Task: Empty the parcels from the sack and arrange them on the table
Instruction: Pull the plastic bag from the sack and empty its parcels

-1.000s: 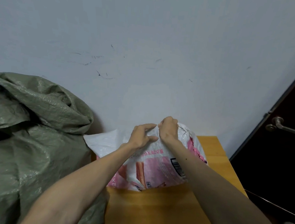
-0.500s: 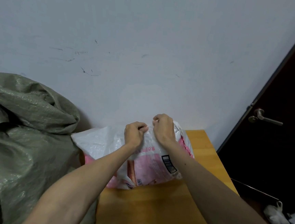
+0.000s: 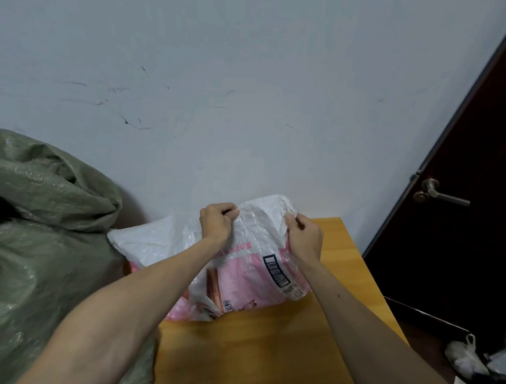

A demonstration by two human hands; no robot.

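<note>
My left hand (image 3: pixel 215 220) is fisted on the top hem of the white and pink woven sack (image 3: pixel 251 271), fingers curled tight round a fold of the weave. My right hand (image 3: pixel 303 236) pinches the same hem further right, thumb and fingers closed on it. A second ago the two fists sat almost knuckle to knuckle. Now they have drawn apart, and a band of white weave is stretched between them. I read that as the mouth beginning to open, though I can't see inside and no parcel shows yet. The sack stands on the far part of the wooden table (image 3: pixel 261 361), close to the wall (image 3: pixel 253 100), its left side up against a big green woven sack (image 3: pixel 37 234). A dark door (image 3: pixel 469 256) stands off to the right.
</note>
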